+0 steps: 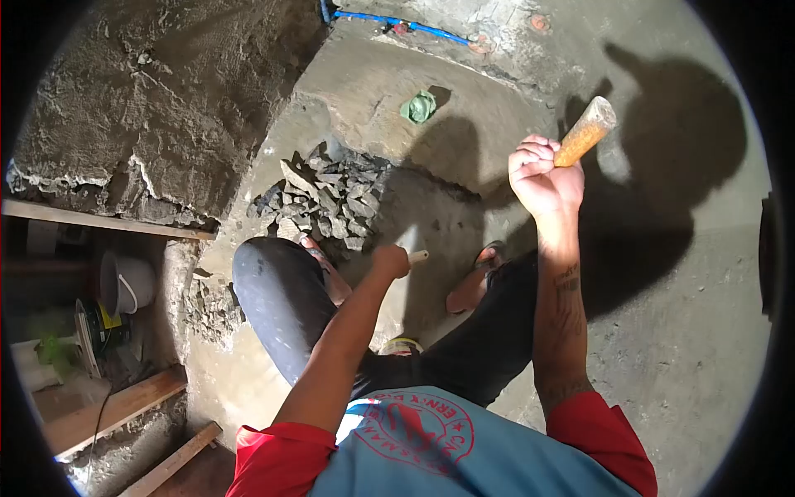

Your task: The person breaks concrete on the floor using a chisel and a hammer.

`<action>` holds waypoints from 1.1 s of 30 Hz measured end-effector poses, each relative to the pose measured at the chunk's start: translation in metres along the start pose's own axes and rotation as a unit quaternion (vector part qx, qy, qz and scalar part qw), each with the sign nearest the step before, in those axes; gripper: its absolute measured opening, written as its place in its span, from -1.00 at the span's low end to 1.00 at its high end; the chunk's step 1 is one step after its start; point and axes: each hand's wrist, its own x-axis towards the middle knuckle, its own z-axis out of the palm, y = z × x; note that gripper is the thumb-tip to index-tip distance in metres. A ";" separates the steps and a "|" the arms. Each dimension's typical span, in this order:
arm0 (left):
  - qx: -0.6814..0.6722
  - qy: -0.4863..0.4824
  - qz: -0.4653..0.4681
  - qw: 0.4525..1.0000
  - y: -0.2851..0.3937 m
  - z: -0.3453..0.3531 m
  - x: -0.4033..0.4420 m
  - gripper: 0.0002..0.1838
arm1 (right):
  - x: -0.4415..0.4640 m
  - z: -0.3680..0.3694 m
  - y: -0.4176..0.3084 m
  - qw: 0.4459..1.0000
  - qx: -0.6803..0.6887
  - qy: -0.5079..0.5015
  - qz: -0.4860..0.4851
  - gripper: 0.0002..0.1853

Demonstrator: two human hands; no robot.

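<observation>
My left hand [391, 262] is closed in a fist above the floor between my feet. From it sticks a short pale handle end [420, 256]; the rest of what it grips is hidden. My right hand [546, 178] is raised off to the right, fingers wrapped round a thick, short cylinder [585, 132]. That cylinder is rusty orange with a greyish, worn end, tilted up and to the right. Just beyond my left foot lies a heap of broken grey stones [327, 195], close to my left hand.
A crumpled green object [419, 107] lies on the concrete floor. Blue pipe [402, 25] runs along the wall base. On the left are a rough block [166, 99], a grey bucket [127, 283], and wooden planks [116, 412]. A small round container [401, 345] stands between my legs.
</observation>
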 end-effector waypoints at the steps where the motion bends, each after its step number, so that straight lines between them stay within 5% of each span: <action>1: 0.001 -0.003 0.002 1.000 0.000 0.000 0.001 -0.54 | 0.000 0.000 0.000 1.000 0.001 0.002 -0.003 -0.68; 24: 0.001 -0.029 -0.010 1.000 -0.003 0.004 0.005 -0.52 | 0.001 0.003 0.004 1.000 0.000 0.006 -0.018 -0.73; 27: -0.003 -0.035 -0.012 0.999 -0.002 0.000 0.002 -0.64 | 0.002 0.001 0.002 1.000 -0.002 -0.001 -0.010 -0.73; 33: -0.006 -0.023 -0.007 1.000 -0.003 0.002 0.003 -0.52 | 0.002 0.002 0.003 1.000 0.001 0.009 -0.015 -0.73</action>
